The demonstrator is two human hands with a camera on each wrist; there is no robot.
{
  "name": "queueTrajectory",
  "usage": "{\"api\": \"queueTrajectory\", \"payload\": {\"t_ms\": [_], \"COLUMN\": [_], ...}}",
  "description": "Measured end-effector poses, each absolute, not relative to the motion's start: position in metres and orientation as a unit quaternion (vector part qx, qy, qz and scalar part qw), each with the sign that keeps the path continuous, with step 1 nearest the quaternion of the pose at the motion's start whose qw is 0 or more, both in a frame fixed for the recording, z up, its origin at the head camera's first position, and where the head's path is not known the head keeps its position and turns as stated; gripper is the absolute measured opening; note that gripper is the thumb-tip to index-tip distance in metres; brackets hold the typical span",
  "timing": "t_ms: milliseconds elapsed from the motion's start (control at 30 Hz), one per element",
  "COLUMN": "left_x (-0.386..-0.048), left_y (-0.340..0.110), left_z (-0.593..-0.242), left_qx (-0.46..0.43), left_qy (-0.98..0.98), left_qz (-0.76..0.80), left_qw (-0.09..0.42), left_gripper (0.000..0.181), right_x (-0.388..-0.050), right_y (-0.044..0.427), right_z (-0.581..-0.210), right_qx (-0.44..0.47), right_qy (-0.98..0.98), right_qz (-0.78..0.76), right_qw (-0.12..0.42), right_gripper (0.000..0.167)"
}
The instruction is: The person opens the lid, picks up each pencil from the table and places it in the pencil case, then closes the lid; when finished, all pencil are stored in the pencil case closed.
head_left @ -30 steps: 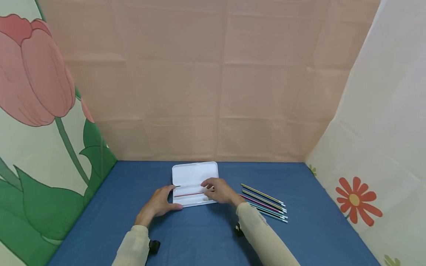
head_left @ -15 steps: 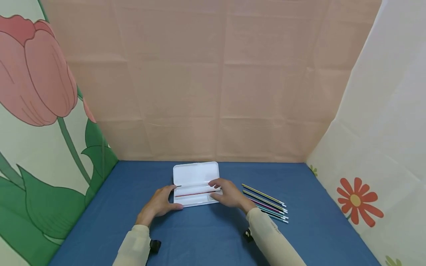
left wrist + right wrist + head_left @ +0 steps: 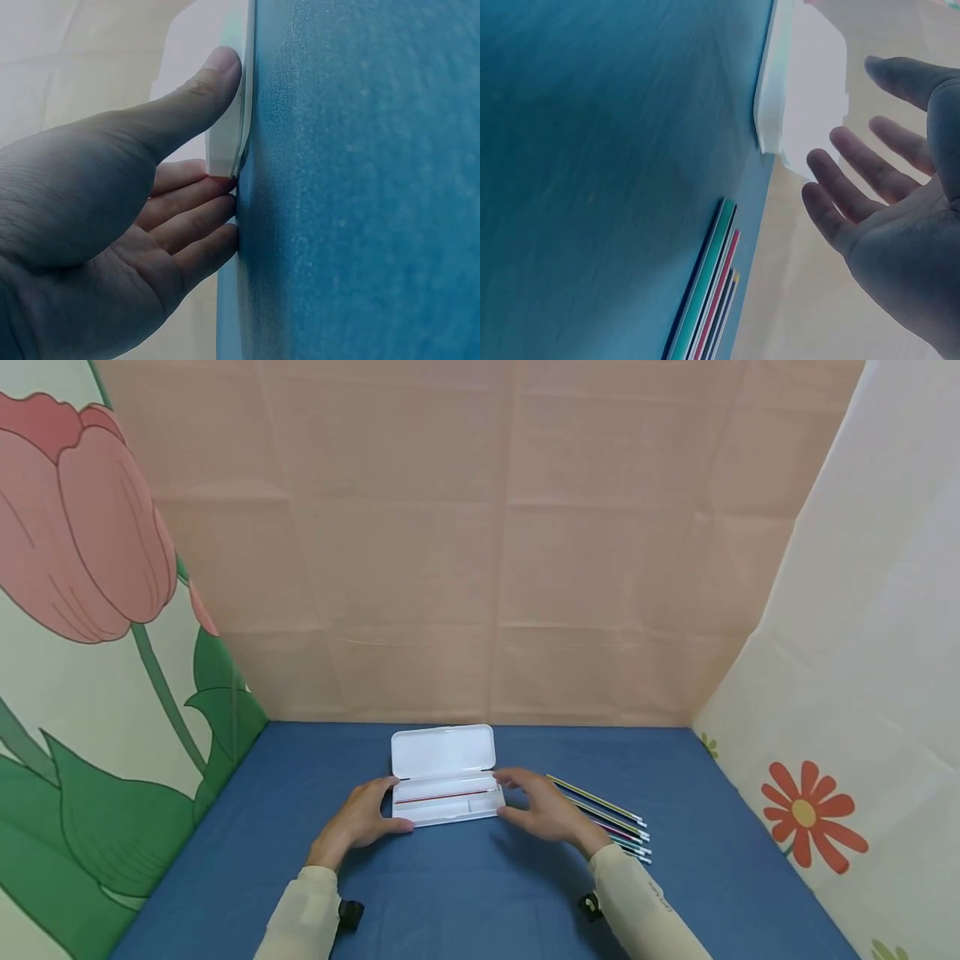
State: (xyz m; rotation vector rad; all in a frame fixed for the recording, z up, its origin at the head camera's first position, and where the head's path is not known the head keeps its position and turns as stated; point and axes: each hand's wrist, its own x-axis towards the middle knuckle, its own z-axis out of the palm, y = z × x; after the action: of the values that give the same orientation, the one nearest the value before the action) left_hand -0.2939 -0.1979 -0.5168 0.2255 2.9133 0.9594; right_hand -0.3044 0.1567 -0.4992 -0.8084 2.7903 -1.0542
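Observation:
A white pencil case (image 3: 442, 752) lies with its lid raised on the blue cloth, and one red pencil (image 3: 441, 797) rests lengthwise inside it. My left hand (image 3: 360, 817) holds the case's left end, thumb along the front wall and fingers round the end and back; the left wrist view shows the thumb (image 3: 214, 82) against the white wall. My right hand (image 3: 547, 810) hovers by the case's right end, fingers spread and holding nothing. In the right wrist view a gap separates its fingers from the case (image 3: 771, 112). Several pencils (image 3: 600, 801) lie right of the case, partly behind the right hand.
The blue cloth (image 3: 450, 902) covers the table up to a beige backdrop (image 3: 480, 568). Flower-printed sheets (image 3: 840, 652) stand at both sides. In the right wrist view, the teal pencil (image 3: 701, 281) is outermost in the loose row.
My right hand has moved right, from over the inside of the case to just beyond its right end, uncovering the red pencil. The left hand has stayed at the case's left end.

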Motion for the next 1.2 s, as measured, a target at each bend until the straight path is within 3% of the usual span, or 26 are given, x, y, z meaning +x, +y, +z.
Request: {"api": "queueTrajectory", "payload": {"t_ms": [833, 1200], "left_x": [-0.293, -0.294], "left_y": [-0.199, -0.198], "left_z": [-0.518, -0.516], "left_qx": [0.075, 0.069], "left_qy": [0.947, 0.947], "left_qz": [0.310, 0.311], "left_qw": [0.035, 0.038], "left_gripper": [0.097, 0.098], "right_x": [-0.261, -0.248], "right_y": [0.247, 0.278], "right_z": [-0.508, -0.508], "right_qx": [-0.263, -0.227], "right_qy": [0.919, 0.932], "right_qz": [-0.294, -0.282], "right_qw": [-0.022, 0.006], "right_gripper": [0.060, 0.053]}}
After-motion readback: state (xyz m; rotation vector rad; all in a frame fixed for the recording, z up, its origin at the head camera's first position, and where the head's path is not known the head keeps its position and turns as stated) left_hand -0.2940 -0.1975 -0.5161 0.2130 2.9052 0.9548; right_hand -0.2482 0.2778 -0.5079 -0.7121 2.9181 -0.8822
